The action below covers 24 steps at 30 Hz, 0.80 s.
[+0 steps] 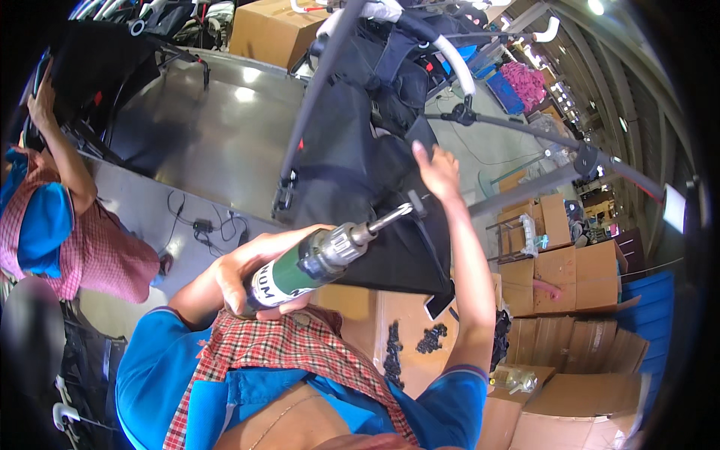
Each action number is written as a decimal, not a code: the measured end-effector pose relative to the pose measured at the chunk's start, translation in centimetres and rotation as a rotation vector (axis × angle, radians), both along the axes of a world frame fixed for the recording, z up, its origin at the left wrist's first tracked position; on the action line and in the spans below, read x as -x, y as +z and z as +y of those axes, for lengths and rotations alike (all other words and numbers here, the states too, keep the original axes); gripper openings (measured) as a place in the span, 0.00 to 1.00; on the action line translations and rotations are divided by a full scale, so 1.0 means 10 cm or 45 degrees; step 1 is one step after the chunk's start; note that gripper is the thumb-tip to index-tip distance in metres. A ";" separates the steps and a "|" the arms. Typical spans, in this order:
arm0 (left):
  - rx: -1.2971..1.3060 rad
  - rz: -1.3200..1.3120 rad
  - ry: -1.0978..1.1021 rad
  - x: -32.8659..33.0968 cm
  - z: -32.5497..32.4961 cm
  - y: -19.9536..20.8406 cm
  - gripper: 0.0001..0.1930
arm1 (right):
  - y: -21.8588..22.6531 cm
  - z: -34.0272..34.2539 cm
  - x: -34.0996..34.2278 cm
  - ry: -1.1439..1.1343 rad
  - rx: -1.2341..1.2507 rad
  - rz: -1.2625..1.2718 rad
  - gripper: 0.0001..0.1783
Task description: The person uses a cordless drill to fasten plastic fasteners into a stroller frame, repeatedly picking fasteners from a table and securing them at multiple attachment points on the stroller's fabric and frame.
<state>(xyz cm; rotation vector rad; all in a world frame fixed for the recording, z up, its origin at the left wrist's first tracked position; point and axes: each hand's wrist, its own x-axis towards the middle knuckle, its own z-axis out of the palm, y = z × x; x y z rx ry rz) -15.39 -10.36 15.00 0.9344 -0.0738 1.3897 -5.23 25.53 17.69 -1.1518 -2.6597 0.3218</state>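
My left hand [234, 281] is wrapped round a green and white power drill [296, 271]. Its silver chuck and long screwdriver bit point up and to the right, in front of black fabric. My right hand [439, 171] is raised at the right edge of that fabric, thumb apart from loosely bent fingers, with nothing visible in it. Whether the fingertips touch the cloth I cannot tell. The fabric belongs to a stroller [337, 150] with dark grey tubes, black joints and a white curved handle [452, 64].
A shiny metal table [217, 112] lies beyond, left of the stroller. At far left a co-worker [71, 232] holds up one arm. Small black parts [430, 339] lie on cardboard below the stroller. Cardboard boxes [555, 281] stack at right; a cable [202, 226] crosses the floor.
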 end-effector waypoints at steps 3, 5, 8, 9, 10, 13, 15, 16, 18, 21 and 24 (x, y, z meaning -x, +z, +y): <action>0.107 -0.014 0.093 0.40 -0.15 0.05 0.61 | -0.68 0.34 0.34 -0.214 -0.195 -0.160 0.40; 0.066 0.000 0.068 0.71 -0.20 -0.09 0.61 | -0.83 0.55 0.51 -0.175 0.039 0.148 0.33; 0.042 -0.110 0.043 1.05 -0.25 -0.21 0.63 | -0.57 0.70 0.65 -0.173 0.429 0.764 0.24; 0.054 -0.134 0.026 1.15 -0.24 -0.21 0.63 | -0.28 0.71 0.71 -0.138 0.387 0.900 0.23; 0.062 -0.124 0.070 1.26 -0.25 -0.23 0.63 | 0.15 0.44 0.94 0.028 0.400 1.170 0.22; -0.010 -0.122 0.095 1.45 -0.18 -0.26 0.64 | 1.41 -0.41 1.21 0.411 0.062 1.505 0.24; -0.025 -0.126 0.145 1.53 -0.15 -0.27 0.64 | 1.73 -1.07 1.36 0.614 0.143 1.404 0.25; -0.035 -0.133 0.154 1.53 -0.11 -0.28 0.64 | 1.68 -1.13 1.41 0.699 -0.119 1.282 0.24; -0.031 -0.170 0.160 1.51 -0.07 -0.29 0.64 | 1.39 -1.17 1.51 0.765 0.308 1.542 0.26; -0.100 -0.222 0.162 1.51 0.05 -0.36 0.64 | 1.29 -1.20 1.46 0.577 0.323 1.640 0.29; -0.052 -0.226 0.128 1.57 0.06 -0.30 0.62 | 1.37 -0.85 1.33 0.535 -0.437 1.233 0.26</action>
